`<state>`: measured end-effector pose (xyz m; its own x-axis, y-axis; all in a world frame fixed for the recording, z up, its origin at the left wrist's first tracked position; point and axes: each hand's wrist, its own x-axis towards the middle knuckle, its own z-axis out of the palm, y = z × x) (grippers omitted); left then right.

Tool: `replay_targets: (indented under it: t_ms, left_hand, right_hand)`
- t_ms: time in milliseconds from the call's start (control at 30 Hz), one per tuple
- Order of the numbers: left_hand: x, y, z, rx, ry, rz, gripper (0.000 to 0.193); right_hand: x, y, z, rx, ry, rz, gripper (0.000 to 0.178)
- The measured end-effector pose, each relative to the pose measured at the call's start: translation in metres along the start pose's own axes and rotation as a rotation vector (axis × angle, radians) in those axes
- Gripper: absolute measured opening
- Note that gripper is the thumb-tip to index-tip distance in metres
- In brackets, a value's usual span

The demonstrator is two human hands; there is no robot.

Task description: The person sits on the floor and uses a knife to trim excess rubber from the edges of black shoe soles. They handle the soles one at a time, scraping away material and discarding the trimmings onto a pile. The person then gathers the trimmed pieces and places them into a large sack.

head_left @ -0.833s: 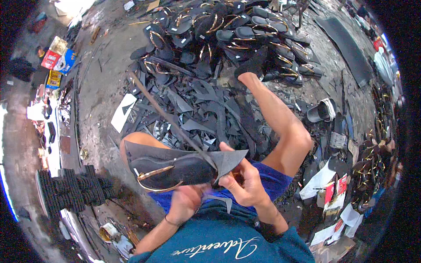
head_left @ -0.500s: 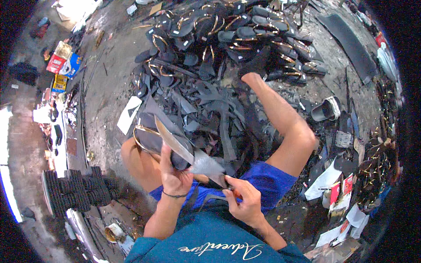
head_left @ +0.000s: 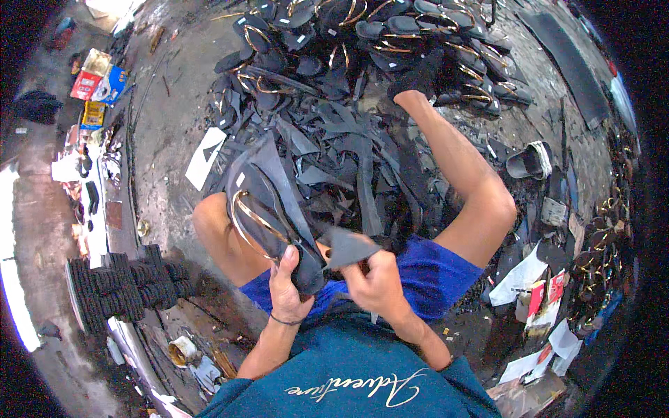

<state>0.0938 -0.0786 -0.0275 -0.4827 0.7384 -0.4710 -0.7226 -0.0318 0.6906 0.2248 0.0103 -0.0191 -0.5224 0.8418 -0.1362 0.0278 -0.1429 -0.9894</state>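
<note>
A black sandal (head_left: 259,184) with a gold-edged strap lies tilted over my lap, its heel toward me. My left hand (head_left: 287,289) is closed round the heel end, thumb on top. Dark grey sheet material extends past the sole's edge, and a loose grey flap (head_left: 352,247) of it sticks out beside the heel. My right hand (head_left: 376,284) is closed right at this flap, its fingers curled and partly covered by it. A small pale tip shows below that hand; what the fingers grip is hidden.
Dark offcuts (head_left: 359,174) cover the floor between my legs, with a heap of gold-strapped sandals (head_left: 404,28) beyond. Stacked black soles (head_left: 129,292) stand at the left. A sandal with a pale strap (head_left: 524,164) and papers (head_left: 519,279) lie at the right.
The sandal has turned so that its upper side and strap face up, and the sheet's edge has swung round. My right hand has moved up and closer to the heel.
</note>
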Motion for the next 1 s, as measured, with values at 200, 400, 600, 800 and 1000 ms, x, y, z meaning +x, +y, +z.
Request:
replay_targets:
  t_ms: [200,400,600,800,1000]
  left_hand:
    - [0.012,-0.003,0.020,0.014,0.033,-0.110,0.029]
    - [0.033,0.004,0.034,0.198,0.072,0.052,0.023]
    - [0.041,0.022,0.034,-0.009,0.224,-0.008,0.037]
    - [0.028,0.009,0.008,-0.062,0.270,-0.015,0.039]
    - [0.016,0.002,-0.015,0.127,0.267,-0.017,0.039]
  right_hand:
    - [-0.001,0.009,-0.005,-0.065,-0.015,0.014,0.030]
    - [0.004,-0.010,-0.007,-0.302,0.035,-0.050,0.033]
    - [-0.054,-0.011,-0.055,-0.508,0.101,-0.043,0.030]
    - [-0.096,-0.006,-0.063,-0.426,-0.136,0.129,0.029]
    - [-0.073,-0.004,-0.034,-0.444,-0.083,0.078,0.027]
